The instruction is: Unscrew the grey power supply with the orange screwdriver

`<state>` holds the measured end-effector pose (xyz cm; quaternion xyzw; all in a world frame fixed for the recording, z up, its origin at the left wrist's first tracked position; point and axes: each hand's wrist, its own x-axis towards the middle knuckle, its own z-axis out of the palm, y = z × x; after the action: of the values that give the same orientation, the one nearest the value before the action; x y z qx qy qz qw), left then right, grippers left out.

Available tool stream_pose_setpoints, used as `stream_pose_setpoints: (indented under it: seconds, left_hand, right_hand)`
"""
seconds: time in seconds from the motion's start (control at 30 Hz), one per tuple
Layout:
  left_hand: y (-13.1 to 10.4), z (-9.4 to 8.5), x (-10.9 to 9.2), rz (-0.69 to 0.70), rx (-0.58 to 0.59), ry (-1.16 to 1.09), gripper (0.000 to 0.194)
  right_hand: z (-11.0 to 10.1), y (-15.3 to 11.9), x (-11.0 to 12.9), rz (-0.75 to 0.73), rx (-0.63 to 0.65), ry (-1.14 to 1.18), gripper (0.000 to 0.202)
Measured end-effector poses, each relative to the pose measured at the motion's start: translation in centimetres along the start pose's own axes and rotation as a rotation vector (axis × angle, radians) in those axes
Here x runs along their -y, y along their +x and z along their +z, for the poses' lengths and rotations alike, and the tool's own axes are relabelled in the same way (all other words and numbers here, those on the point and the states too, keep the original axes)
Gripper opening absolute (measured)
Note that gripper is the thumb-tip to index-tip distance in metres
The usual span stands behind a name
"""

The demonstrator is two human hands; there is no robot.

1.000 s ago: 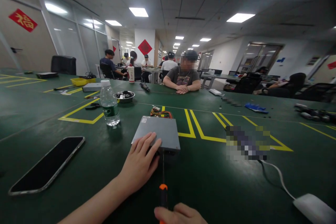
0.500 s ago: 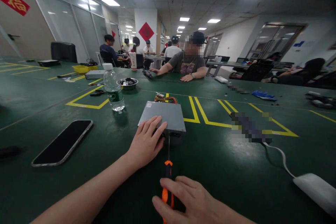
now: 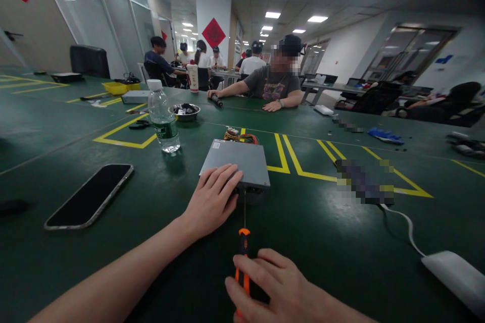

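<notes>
A grey metal box with a bundle of coloured wires behind it lies on the green table. My left hand rests on the box's near left corner, its fingers over the top and the thumb at the near side. In my right hand is a screwdriver with an orange and black handle, held between thumb and fingers. Its shaft points away from me and reaches the near side of the box, where the tip is hidden.
Left of the box stand a water bottle and a metal bowl; a phone lies nearer. At right are a blurred dark object and a white device with a cable. A person sits across the table.
The view has shifted slightly. My right fingers have moved a little on the screwdriver handle. Across the table, the person's hand has closed over a black object. My left hand stays on the box.
</notes>
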<state>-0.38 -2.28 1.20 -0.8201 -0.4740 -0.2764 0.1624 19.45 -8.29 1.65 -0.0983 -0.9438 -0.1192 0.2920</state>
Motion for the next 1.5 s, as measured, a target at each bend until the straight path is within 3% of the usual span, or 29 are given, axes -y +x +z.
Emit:
stream_pose_setpoints:
  seconds: [0.17, 0.4, 0.6, 0.83, 1.03, 1.27, 1.5]
  left_hand:
    - [0.0, 0.0, 0.0, -0.013, -0.002, -0.017, 0.043]
    - [0.1, 0.0, -0.2, -0.015, -0.012, -0.030, 0.044]
    - [0.3, 0.4, -0.4, -0.065, -0.056, -0.032, 0.036]
    - [0.3, 0.5, -0.5, -0.101, -0.067, -0.047, 0.032]
    - [0.4, 0.6, -0.6, -0.103, -0.072, -0.063, 0.032]
    - [0.5, 0.8, -0.7, -0.114, -0.088, -0.062, 0.031]
    - [0.5, 0.8, -0.7, -0.112, -0.106, -0.072, 0.031]
  right_hand:
    - [0.1, -1.0, -0.1, 0.037, -0.147, 0.060, 0.013]
    - [-0.6, -0.5, -0.1, 0.031, 0.036, 0.072, 0.028]
    - [-0.1, -0.9, 0.1, 0.048, -0.142, 0.025, 0.018]
    - [-0.5, -0.2, 0.1, 0.045, 0.021, 0.074, 0.027]
    - [0.4, -0.7, 0.2, 0.006, -0.070, 0.058, 0.017]
    - [0.1, 0.2, 0.1, 0.017, 0.011, 0.036, 0.024]
    - [0.7, 0.2, 0.1, -0.028, -0.081, 0.044, 0.011]
